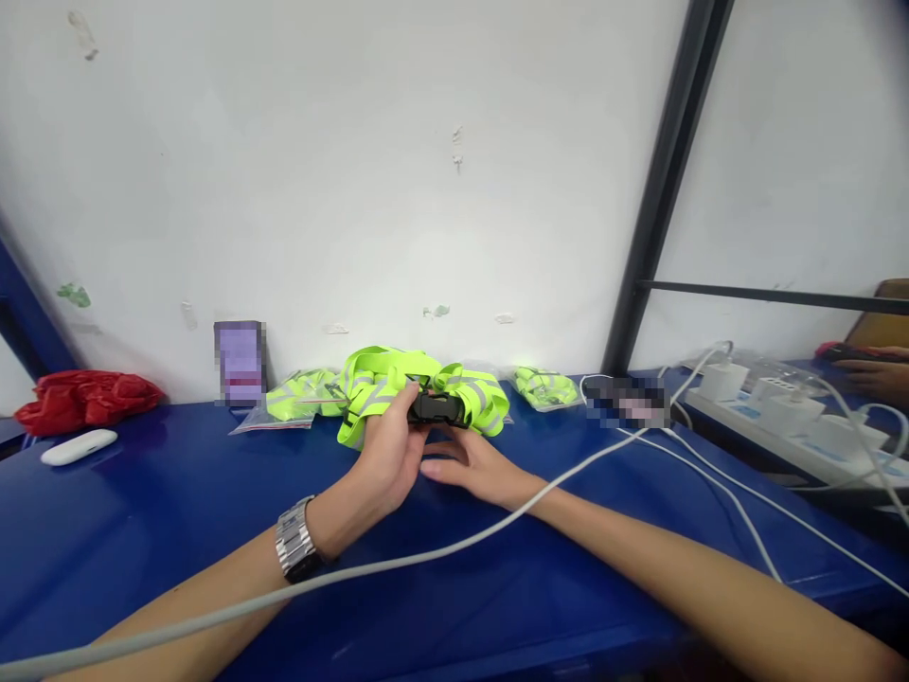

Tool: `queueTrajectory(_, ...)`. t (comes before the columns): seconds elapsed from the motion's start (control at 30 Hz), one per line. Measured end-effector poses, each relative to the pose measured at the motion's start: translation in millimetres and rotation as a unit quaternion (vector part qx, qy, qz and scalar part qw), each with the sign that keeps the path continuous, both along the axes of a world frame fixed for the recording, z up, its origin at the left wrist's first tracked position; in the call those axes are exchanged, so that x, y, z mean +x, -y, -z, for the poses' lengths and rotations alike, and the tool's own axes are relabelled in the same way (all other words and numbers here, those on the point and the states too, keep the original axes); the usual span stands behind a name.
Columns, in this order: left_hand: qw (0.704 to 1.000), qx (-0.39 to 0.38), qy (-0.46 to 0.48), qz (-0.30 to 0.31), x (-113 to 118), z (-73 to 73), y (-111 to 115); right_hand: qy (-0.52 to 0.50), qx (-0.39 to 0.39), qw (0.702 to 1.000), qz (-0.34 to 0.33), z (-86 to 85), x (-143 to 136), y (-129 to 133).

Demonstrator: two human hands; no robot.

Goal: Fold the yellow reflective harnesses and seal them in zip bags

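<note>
Centre of frame: left hand (389, 443) grips lime-yellow, silver-striped fabric strap bundle (394, 365) by its black plastic buckle (438, 409). Right hand (479, 464) just below, can't tell if gripping. Step: likely buckle handling; next move calls for loops kept clear.

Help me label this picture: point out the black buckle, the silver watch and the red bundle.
Black buckle (438, 408), head view: front face.
Silver watch (293, 532), head view: metal band.
Red bundle (89, 402), head view: crumpled middle.
</note>
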State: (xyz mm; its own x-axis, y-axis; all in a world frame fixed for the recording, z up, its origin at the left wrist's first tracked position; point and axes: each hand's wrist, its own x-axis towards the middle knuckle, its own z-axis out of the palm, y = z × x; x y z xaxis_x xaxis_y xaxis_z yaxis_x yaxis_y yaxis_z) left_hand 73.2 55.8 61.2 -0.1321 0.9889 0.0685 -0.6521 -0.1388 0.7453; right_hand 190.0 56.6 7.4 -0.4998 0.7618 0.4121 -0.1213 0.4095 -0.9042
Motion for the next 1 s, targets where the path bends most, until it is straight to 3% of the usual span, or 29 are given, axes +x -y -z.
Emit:
queueTrajectory(0.07, 1.0, -0.016, -0.012, 0.023, 0.0, 7.8, 4.3, -0.128, -0.097, 0.986, -0.049, -3.5, -1.4, -2.1)
queueTrajectory(0.1, 0.999, -0.021, -0.018, 0.035, 0.3, 12.3, 6.1, -0.181, -0.123, 0.975, -0.042, -5.5, -2.2, -1.5)
queueTrajectory(0.27, 0.996, -0.016, -0.053, 0.073, 1.3, 31.5, 7.7, -0.316, -0.166, 0.927, 0.117, -10.6, -5.5, 1.7)
queueTrajectory(0.6, 0.993, -0.032, -0.041, 0.102, -2.0, 45.2, -0.1, -0.321, -0.199, 0.895, 0.238, -15.7, -3.2, -4.0)
queueTrajectory(0.93, 0.995, 0.021, -0.084, 0.039, 0.2, 39.7, -3.5, -0.298, -0.211, 0.914, 0.175, -9.3, -4.8, 2.9)
queueTrajectory(1.0, 0.995, -0.008, -0.094, 0.009, -0.3, 38.5, -5.4, -0.294, -0.2, 0.917, 0.181, -6.8, -5.0, 2.0)
